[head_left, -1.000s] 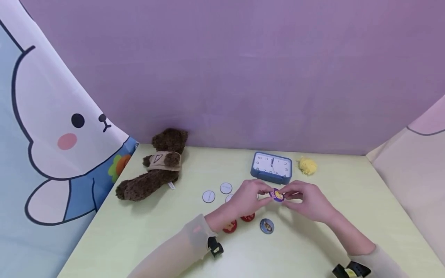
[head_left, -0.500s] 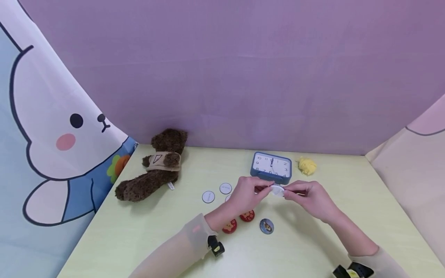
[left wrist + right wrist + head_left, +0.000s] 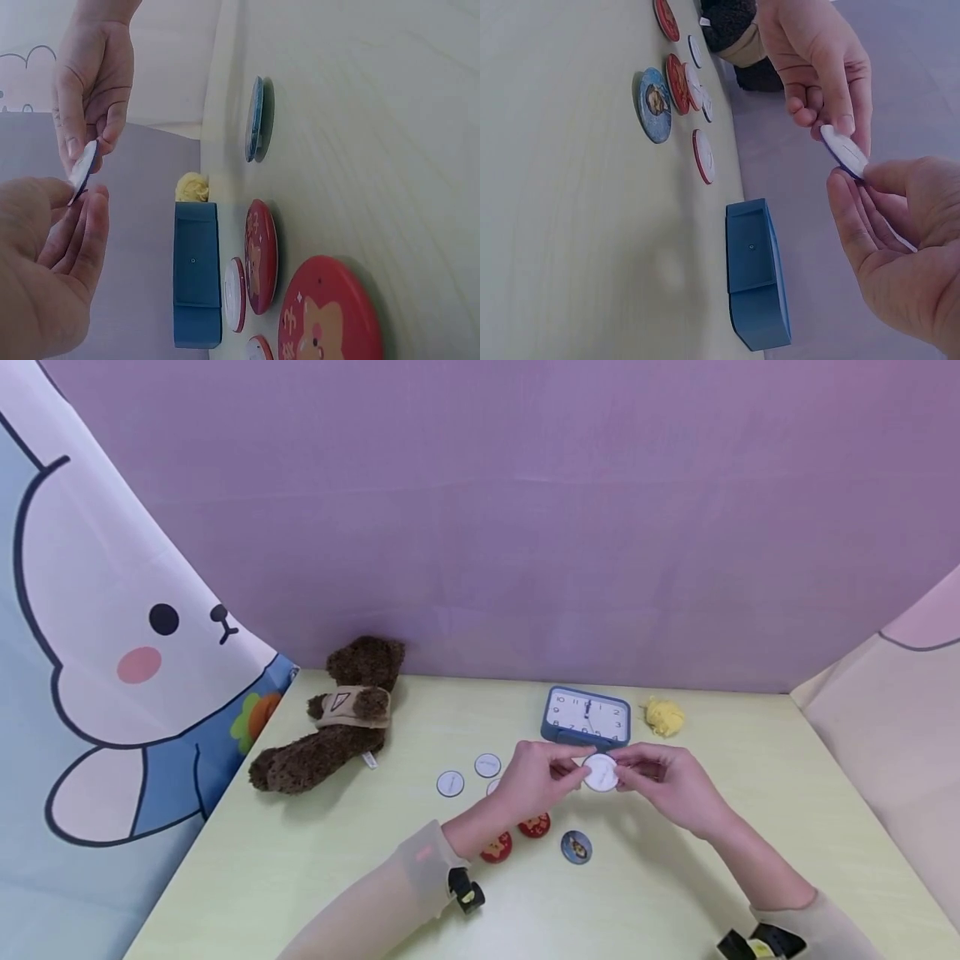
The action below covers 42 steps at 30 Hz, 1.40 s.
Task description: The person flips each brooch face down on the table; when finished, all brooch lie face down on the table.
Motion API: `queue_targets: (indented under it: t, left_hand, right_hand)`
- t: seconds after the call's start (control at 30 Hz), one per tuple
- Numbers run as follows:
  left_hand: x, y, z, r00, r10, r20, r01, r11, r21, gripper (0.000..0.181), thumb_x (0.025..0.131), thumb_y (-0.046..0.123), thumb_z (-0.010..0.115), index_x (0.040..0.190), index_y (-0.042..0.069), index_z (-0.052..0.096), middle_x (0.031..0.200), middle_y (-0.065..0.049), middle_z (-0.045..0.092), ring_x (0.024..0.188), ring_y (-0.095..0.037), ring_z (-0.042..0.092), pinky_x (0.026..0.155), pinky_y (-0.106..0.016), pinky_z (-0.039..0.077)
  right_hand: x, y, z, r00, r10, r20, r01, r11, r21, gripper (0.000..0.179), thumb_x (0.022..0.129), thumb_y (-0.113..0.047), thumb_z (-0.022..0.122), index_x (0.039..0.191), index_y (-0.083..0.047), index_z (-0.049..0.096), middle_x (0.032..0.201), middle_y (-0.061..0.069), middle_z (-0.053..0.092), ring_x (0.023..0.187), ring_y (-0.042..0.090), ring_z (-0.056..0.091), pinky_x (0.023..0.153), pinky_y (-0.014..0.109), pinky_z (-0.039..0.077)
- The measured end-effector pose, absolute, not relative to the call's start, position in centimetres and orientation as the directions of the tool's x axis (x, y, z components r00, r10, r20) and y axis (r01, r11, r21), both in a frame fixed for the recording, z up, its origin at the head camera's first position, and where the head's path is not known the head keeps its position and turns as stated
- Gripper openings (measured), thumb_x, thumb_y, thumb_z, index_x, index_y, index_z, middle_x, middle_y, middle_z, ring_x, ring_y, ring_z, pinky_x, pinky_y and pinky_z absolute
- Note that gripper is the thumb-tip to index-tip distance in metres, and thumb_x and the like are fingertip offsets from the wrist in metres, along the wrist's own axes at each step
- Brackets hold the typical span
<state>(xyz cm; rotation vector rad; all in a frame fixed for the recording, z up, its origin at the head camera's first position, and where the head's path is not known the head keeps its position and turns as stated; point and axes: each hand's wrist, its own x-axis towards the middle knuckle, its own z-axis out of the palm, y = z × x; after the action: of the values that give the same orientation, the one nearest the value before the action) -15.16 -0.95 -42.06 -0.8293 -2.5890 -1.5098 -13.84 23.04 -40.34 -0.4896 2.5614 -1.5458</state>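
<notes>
Both hands hold one round badge [image 3: 601, 772] by its edges above the table, its white printed back toward the head camera. My left hand [image 3: 534, 781] pinches the left edge between thumb and fingers; my right hand [image 3: 671, 789] pinches the right edge. In the right wrist view the badge [image 3: 844, 152] is tilted, with a purple rim. Beneath the hands lie a blue badge [image 3: 576, 847] and two red badges [image 3: 497, 847] with pictures facing up. White-backed discs [image 3: 450, 783] lie farther back, some partly hidden by the left hand.
A blue clock [image 3: 587, 718] stands just behind the hands, a crumpled yellow ball [image 3: 663, 717] to its right. On the left lies a brown plush toy [image 3: 348, 722]. A purple cloth [image 3: 480, 527] rises behind the pale table [image 3: 300, 877].
The badge has been turned over between the fingers: its purple picture side showed earlier, and now its white back does. The hands have barely shifted, and the things on the table are unmoved.
</notes>
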Motion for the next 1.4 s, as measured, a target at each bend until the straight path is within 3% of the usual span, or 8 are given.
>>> queue_targets:
  t: [0.17,0.4,0.57,0.77,0.93,1.27,1.4]
  left_hand:
    - [-15.2,-0.9,-42.1,-0.852,0.454,0.260,0.455,0.397,0.797,0.033,0.098,0.015,0.079,0.129,0.007,0.076,0.094,-0.006,0.084,0.073,0.006,0.069,0.069,-0.009,0.057]
    - [-15.2,-1.0,-42.3,-0.836,0.517,0.182,0.422,0.396,0.815,0.049,0.089,0.014,0.088,0.135,0.008,0.073,0.098,-0.003,0.081,0.075,0.006,0.068,0.074,-0.015,0.061]
    - [-15.3,-0.9,-42.5,-0.839,0.522,0.152,0.415,0.434,0.800,0.049,0.090,0.015,0.087,0.137,0.012,0.073,0.106,-0.003,0.078,0.078,0.006,0.067,0.073,-0.010,0.057]
    - [-15.2,-0.8,-42.8,-0.850,0.515,0.111,0.390,0.474,0.790,0.050,0.091,0.014,0.086,0.139,0.012,0.071,0.113,-0.005,0.071,0.083,0.004,0.067,0.073,-0.009,0.057]
    - [-14.9,-0.8,-42.8,-0.873,0.480,0.086,0.345,0.484,0.804,0.047,0.090,0.015,0.087,0.135,0.011,0.073,0.119,-0.007,0.077,0.084,0.003,0.071,0.074,-0.010,0.058]
    - [-15.1,-0.4,-43.3,-0.852,0.518,0.083,0.404,0.545,0.735,0.038,0.094,0.013,0.083,0.131,0.011,0.076,0.122,-0.005,0.080,0.091,-0.001,0.075,0.082,-0.011,0.059]
    - [-15.2,-0.1,-43.8,-0.833,0.545,0.095,0.456,0.579,0.676,0.034,0.094,0.015,0.083,0.127,0.011,0.078,0.114,-0.005,0.081,0.089,-0.001,0.073,0.079,-0.008,0.056]
  right_hand:
    - [-13.9,23.1,-40.6,-0.942,-0.328,0.063,-0.207,0.425,-0.881,0.026,0.099,0.001,0.071,0.124,0.005,0.072,0.107,0.023,0.079,0.085,0.019,0.081,0.078,0.029,0.067]
    - [-13.9,23.0,-40.8,-0.943,-0.332,0.035,-0.171,0.390,-0.905,0.027,0.098,0.001,0.072,0.125,0.005,0.072,0.110,0.025,0.078,0.087,0.019,0.081,0.079,0.032,0.067]
    - [-13.7,23.1,-40.9,-0.933,-0.359,0.026,-0.183,0.411,-0.893,0.037,0.093,0.001,0.078,0.129,0.005,0.071,0.102,0.019,0.080,0.087,0.015,0.079,0.074,0.027,0.065]
    - [-13.6,23.2,-41.3,-0.926,-0.376,0.019,-0.182,0.403,-0.897,0.044,0.088,0.001,0.082,0.130,0.009,0.069,0.106,0.021,0.079,0.088,0.007,0.077,0.075,0.024,0.065]
    - [-13.5,23.1,-42.0,-0.937,-0.350,0.020,-0.178,0.426,-0.887,0.042,0.086,-0.001,0.085,0.126,0.007,0.071,0.103,0.020,0.080,0.085,0.010,0.079,0.074,0.026,0.066]
    - [-13.2,23.0,-43.3,-0.904,-0.362,0.228,-0.413,0.599,-0.686,0.036,0.078,-0.010,0.095,0.110,-0.009,0.079,0.100,0.004,0.081,0.082,0.009,0.077,0.075,0.032,0.067]
    - [-13.2,23.0,-43.6,-0.887,-0.399,0.233,-0.447,0.616,-0.648,0.035,0.078,-0.010,0.094,0.110,-0.009,0.079,0.103,0.003,0.081,0.083,0.013,0.078,0.075,0.031,0.067]
